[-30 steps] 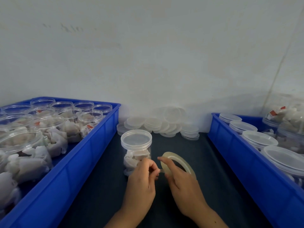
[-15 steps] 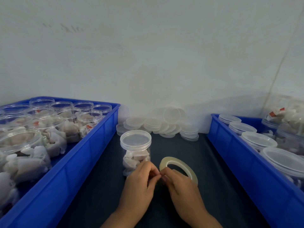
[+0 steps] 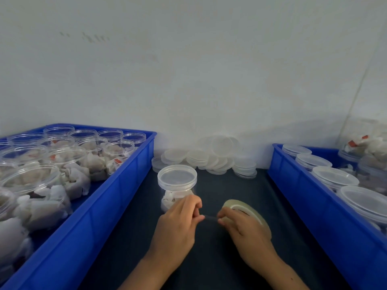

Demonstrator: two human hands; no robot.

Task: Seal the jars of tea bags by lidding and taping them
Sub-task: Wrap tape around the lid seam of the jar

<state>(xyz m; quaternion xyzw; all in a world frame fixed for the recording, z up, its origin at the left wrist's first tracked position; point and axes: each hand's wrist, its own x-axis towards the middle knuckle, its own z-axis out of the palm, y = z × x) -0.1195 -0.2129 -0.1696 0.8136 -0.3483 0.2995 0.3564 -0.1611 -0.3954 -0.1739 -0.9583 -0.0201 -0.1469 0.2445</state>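
Head view shows taping in hand. Lidded jar stands on the bench, just beyond the left hand, which pinches the free tape end. Right hand grips the tape roll; a short strip spans between them. Judged next: draw out more tape and press its end onto the seam under the lid.
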